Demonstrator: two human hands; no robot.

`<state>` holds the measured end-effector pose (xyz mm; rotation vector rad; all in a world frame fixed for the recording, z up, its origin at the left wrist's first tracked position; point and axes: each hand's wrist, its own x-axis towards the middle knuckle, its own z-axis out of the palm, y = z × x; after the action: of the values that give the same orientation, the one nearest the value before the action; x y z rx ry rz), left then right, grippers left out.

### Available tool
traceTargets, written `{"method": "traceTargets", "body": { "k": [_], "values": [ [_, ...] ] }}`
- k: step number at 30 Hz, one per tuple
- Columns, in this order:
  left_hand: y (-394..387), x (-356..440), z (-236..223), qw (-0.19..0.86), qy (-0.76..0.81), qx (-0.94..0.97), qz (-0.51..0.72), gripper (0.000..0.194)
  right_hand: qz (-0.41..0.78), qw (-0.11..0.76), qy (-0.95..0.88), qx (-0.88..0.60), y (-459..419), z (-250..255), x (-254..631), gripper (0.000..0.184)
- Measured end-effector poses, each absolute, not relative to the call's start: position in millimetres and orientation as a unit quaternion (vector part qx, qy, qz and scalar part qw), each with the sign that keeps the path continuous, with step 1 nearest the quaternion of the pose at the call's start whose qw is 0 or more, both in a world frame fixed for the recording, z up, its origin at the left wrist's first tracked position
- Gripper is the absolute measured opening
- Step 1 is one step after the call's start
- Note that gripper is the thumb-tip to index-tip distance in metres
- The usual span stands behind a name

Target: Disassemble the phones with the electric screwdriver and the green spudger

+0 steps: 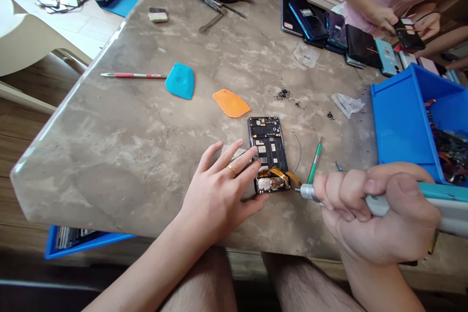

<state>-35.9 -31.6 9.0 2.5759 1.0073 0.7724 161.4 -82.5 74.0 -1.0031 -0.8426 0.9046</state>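
Observation:
An opened phone (268,150) with bare circuit boards and an orange flex cable lies on the marble table (127,146). My left hand (219,190) rests beside it, fingers spread, fingertips pressing its left edge; a ring sits on one finger. My right hand (376,212) is closed round an electric screwdriver (431,202), whose metal tip points at the phone's lower right corner. A green-handled tool (314,162) lies just right of the phone.
An orange pick (231,103), a teal pick (180,81) and a red-handled tool (133,75) lie further back. Loose screws (282,93) sit mid-table. A blue bin (409,122) of parts stands at right. Another person's hands (387,19) hold a phone beyond stacked phones (329,27).

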Motion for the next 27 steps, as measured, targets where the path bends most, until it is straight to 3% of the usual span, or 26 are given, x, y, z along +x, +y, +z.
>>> {"method": "traceTargets", "body": {
  "k": [27],
  "values": [
    [-31.6, -36.1, 9.7, 0.150, 0.352, 0.886, 0.262, 0.035, 0.401, 0.656, -0.442, -0.462, -79.4, 80.9, 146.6, 0.035]
  ]
}}
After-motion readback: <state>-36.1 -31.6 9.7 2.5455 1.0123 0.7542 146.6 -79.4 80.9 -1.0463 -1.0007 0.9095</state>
